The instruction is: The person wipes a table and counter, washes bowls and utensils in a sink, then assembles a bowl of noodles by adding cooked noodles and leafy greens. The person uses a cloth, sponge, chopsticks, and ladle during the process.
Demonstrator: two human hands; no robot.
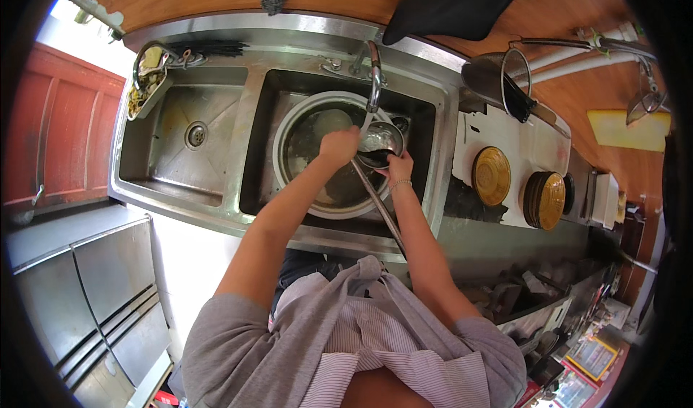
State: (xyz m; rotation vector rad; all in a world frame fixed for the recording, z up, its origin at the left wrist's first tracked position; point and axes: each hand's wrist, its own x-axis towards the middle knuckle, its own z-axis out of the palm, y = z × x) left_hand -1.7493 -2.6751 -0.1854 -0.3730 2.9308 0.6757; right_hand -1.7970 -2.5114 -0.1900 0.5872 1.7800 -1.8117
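Note:
A metal ladle (381, 140) is tilted under the running faucet (373, 77), over a large round basin (280, 148) of murky water. My right hand (399, 168) grips the rim of the ladle's bowl from the near right side. My left hand (340, 147) is closed at the bowl's left side, where the long handle joins; its fingertips are partly hidden. From there the handle (376, 199) slants down toward my body, past the sink's front edge. A pale round object (333, 123), too unclear to name, lies in the water behind my left hand.
The basin sits in the right sink compartment (260, 137). At the left compartment's back corner stands a container of food scraps (146, 91). Right of the sink are a yellow-brown plate (491, 175) and a stack of plates (544, 199). Strainers (517, 83) hang above them.

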